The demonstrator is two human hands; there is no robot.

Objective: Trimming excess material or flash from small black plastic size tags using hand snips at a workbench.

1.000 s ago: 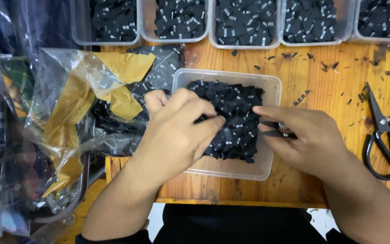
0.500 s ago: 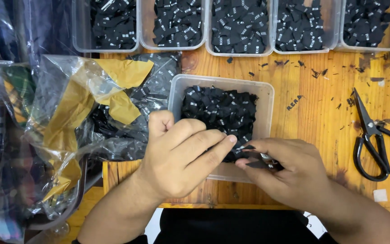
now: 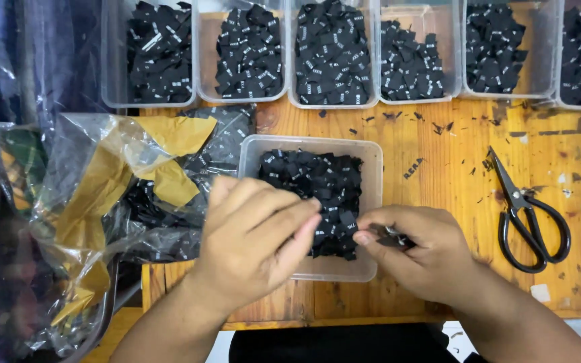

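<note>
**Small black label pinched over the tray**

Pinched tight in the right hand [image 3: 425, 252]: a small black label [image 3: 391, 236], long axis running sideways toward the left hand [image 3: 257, 245]. Left fingertips loosely curled, empty, almost touching the grip from its left. Directly beyond and beneath: clear tray [image 3: 371, 158] of black labels. Further right on the table [image 3: 438, 168], black scissors [image 3: 529, 215]. Far side, a row of filled bins [image 3: 334, 101].

— What's under my hands?
— Matt black woven cloth labels [image 3: 317, 185] in a clear, smooth plastic tub [image 3: 371, 161], on a worn orange wooden table [image 3: 438, 168].
— And the sides?
— Black matt-handled metal scissors [image 3: 526, 215]; a glossy, crinkled clear plastic bag [image 3: 82, 168].
</note>
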